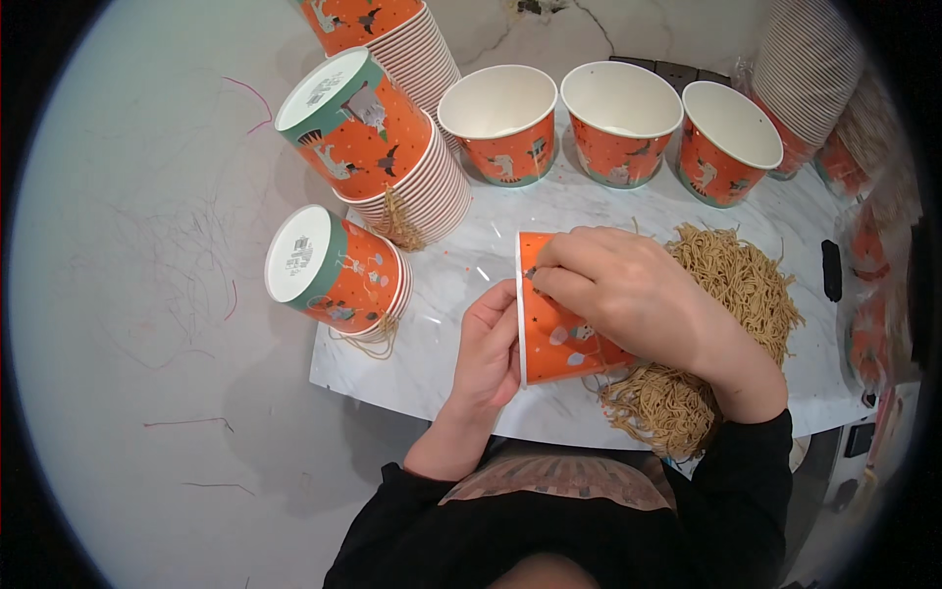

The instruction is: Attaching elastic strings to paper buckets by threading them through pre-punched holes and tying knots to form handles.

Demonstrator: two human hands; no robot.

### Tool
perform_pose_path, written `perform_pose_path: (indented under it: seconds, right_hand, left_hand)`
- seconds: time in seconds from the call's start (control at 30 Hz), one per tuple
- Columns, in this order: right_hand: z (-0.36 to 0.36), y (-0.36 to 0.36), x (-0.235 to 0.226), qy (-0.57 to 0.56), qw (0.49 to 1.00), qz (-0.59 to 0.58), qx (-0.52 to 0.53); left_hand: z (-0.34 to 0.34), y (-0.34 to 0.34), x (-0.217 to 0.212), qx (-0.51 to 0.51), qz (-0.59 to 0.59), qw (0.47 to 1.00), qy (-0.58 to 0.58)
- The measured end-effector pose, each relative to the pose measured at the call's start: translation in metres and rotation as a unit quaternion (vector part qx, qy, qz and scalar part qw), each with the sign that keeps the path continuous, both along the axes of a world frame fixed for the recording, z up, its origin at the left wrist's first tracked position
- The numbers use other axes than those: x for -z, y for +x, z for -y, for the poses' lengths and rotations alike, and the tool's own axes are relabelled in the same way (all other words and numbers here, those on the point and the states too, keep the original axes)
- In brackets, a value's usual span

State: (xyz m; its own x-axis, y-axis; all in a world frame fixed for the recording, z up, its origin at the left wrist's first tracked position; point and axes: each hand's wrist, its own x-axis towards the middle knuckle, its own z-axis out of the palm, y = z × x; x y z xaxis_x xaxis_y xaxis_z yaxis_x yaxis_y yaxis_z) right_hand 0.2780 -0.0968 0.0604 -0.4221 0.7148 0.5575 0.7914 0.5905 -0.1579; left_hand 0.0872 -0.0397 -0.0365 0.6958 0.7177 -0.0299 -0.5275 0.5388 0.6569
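Held between both hands above the marble tabletop (442, 309): an orange printed paper cup (564, 339), tipped onto its side. Long axis running roughly left to right, white rim toward the left hand (488, 346), base end toward the right and mostly covered by the right hand (633, 290). So, mouth opening leftward, side wall facing up, with no nearer hand to name: both in contact, left at the mouth, right across the wall.

Left hand clamped on the mouth end, thumb side up, finger ends lost behind the rim. Right hand laid over from the right, fingers curled, tips drawn together against the orange wall near the rim; cannot tell whether gripping the wall or pinching a strand.

Just right of the cup, partly beneath the right forearm, two visible masses of tan string: an upper heap (741, 275) and a lower heap (662, 407) near the table edge.

Beyond, in a row, three upright open paper cups (510, 157). To the left, a short inverted stack (353, 270) and a taller inverted stack (383, 147), each with tan loops (400, 221) against the lower part. At far right, plastic-wrapped cup stacks (805, 74).
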Motion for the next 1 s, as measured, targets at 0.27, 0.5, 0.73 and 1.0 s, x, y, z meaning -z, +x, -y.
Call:
perform_pose_path:
  seconds: [0.27, 0.5, 0.73, 1.0]
  right_hand:
    - [0.007, 0.007, -0.011, -0.053, 0.998, 0.019, 0.016]
    - [0.007, 0.014, -0.017, -0.282, 0.911, -0.298, -0.024]
    - [0.005, 0.015, -0.014, -0.468, 0.712, -0.501, -0.151]
    - [0.014, -0.002, -0.018, -0.363, 0.806, -0.460, -0.081]
  left_hand:
    - [0.007, 0.003, -0.010, -0.094, -0.103, 0.989, 0.053]
    - [0.011, -0.002, -0.006, -0.327, -0.168, 0.822, 0.436]
    - [0.011, -0.003, -0.034, -0.470, -0.098, 0.733, 0.483]
    - [0.015, -0.016, -0.099, -0.267, -0.264, 0.698, 0.610]
